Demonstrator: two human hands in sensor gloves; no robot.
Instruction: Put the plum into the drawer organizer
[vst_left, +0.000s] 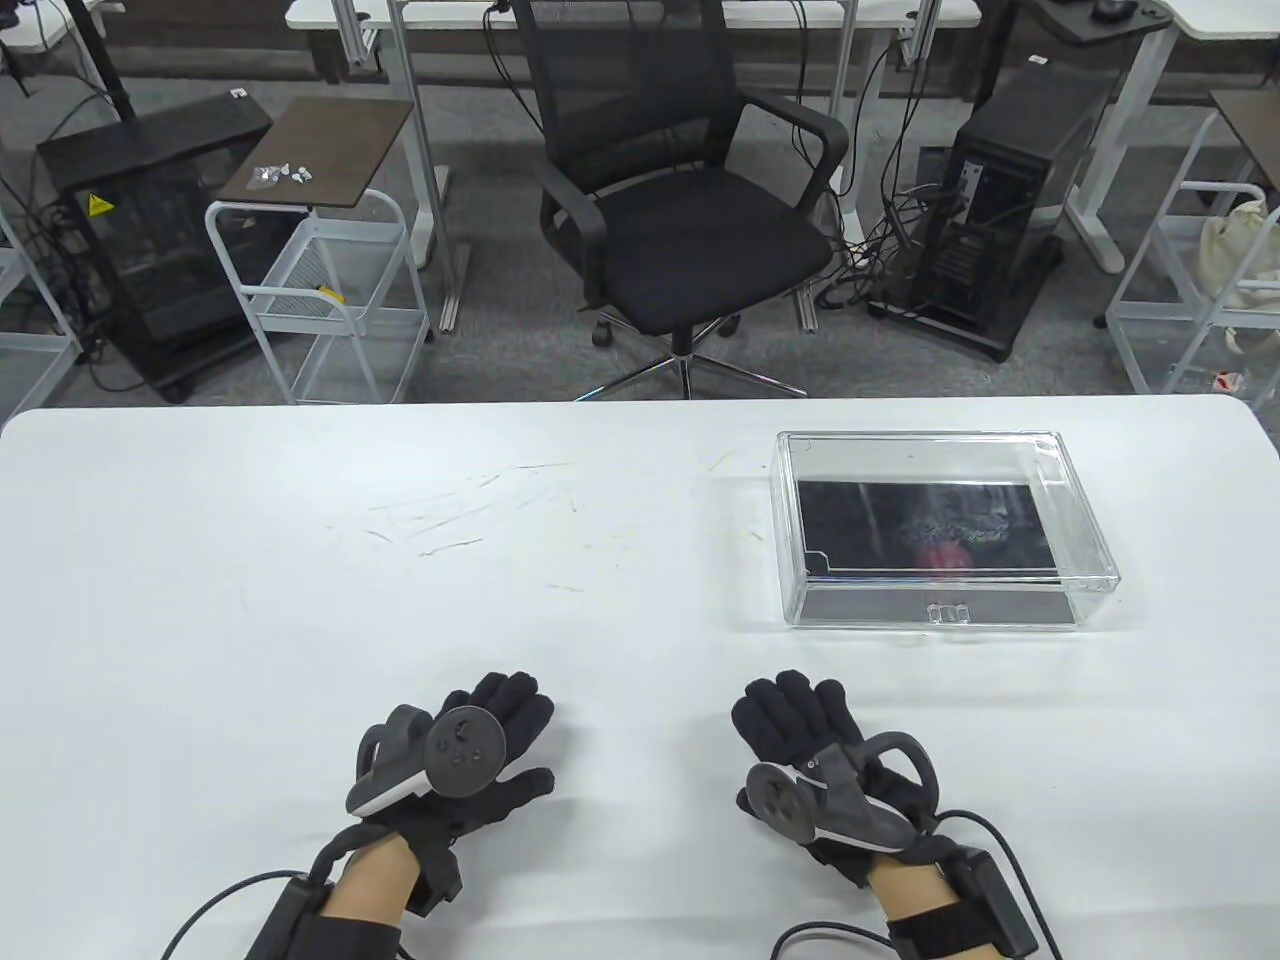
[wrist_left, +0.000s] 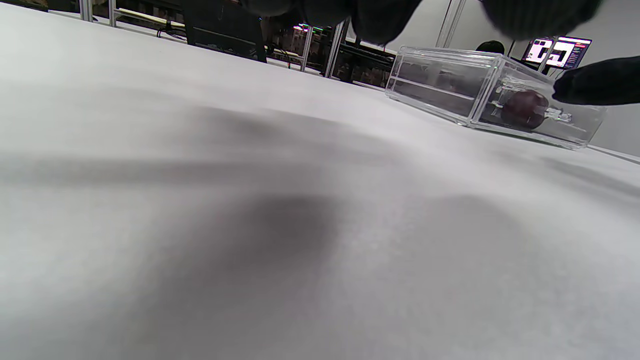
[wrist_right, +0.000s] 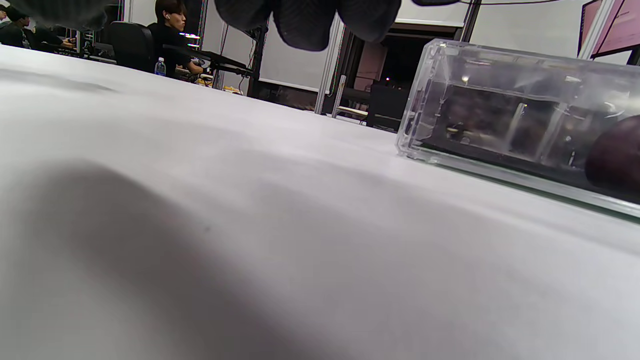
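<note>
The clear drawer organizer (vst_left: 1090, 545) stands on the right half of the white table (vst_left: 400, 600), its drawer pushed in. The dark red plum (vst_left: 942, 556) lies inside it, near the front. It also shows through the clear wall in the left wrist view (wrist_left: 525, 108) and at the right edge of the right wrist view (wrist_right: 617, 157). My left hand (vst_left: 500, 725) rests flat on the table near the front edge, empty. My right hand (vst_left: 795, 725) rests flat on the table in front of the organizer (wrist_right: 500, 120), empty and apart from it.
A black office chair (vst_left: 680, 200) stands behind the table's far edge. White carts (vst_left: 320, 300) and a computer tower (vst_left: 990, 210) stand on the floor beyond. The table bears only the organizer (wrist_left: 450, 85) and my hands.
</note>
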